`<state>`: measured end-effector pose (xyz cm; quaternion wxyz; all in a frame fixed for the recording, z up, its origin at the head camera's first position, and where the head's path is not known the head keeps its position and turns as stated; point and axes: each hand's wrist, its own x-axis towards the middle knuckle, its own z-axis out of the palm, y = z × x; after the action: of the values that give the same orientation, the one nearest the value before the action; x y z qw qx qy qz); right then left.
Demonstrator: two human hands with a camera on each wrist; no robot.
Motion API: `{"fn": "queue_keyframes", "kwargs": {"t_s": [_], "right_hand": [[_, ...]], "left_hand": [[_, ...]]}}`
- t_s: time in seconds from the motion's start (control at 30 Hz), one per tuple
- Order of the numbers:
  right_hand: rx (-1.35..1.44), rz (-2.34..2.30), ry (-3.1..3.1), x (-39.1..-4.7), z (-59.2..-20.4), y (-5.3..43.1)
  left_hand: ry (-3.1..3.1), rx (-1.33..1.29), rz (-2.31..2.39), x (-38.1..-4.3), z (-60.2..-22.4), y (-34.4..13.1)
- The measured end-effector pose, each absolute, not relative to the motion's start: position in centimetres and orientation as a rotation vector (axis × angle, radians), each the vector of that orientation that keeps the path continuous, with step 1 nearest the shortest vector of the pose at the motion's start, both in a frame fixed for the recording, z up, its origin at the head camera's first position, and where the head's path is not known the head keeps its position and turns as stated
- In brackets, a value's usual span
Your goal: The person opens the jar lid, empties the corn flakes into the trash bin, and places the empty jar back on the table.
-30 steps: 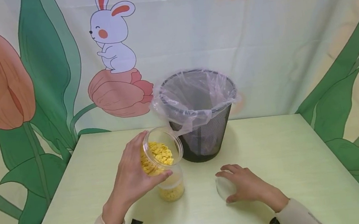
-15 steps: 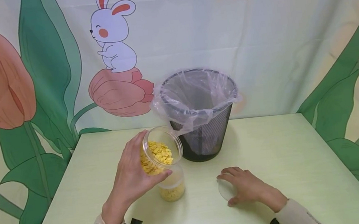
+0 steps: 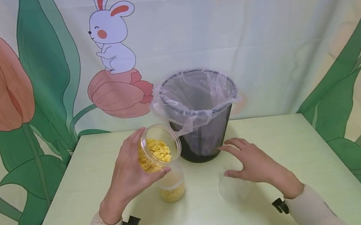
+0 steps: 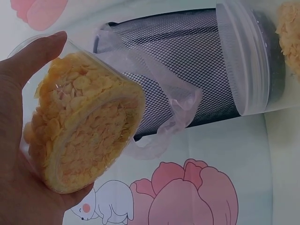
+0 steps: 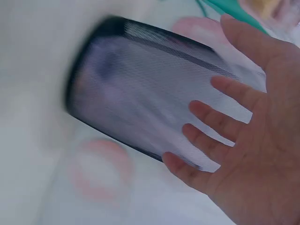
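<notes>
2 jars [image 3: 161,148] [image 3: 172,190], 1 clear disc [image 3: 233,193], 1 mesh bin [image 3: 204,141], 1 liner [image 3: 193,119], 2 hands [image 3: 129,167] [image 3: 253,160], 1 table [image 3: 271,135].

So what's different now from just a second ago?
The right hand let go of the round clear lid, leaving it on the pale green table, and moved forward toward the black mesh bin. The left hand still holds the tilted clear jar of yellow flakes; the bin and second clear flake jar stayed put.
</notes>
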<state>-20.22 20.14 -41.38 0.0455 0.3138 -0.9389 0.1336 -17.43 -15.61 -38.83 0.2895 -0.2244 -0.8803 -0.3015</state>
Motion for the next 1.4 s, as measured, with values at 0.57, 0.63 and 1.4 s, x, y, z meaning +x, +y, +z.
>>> {"fn": "queue_keyframes", "kwargs": {"t_s": [0.57,0.63,1.4], "right_hand": [[0.896,0.401,-2.663,-20.2,-30.8,21.2],[0.888,0.399,-2.642,-20.6,-30.2,21.3],[0.656,0.567,-2.643,-25.1,-26.6,21.0]], "left_hand": [[-2.344,-0.602,-0.803,-17.9,-38.1,-15.8],[-2.334,-0.610,-0.803,-17.9,-38.0,-15.8],[-2.249,-0.703,-0.795,-19.3,-36.0,-14.6]]}}
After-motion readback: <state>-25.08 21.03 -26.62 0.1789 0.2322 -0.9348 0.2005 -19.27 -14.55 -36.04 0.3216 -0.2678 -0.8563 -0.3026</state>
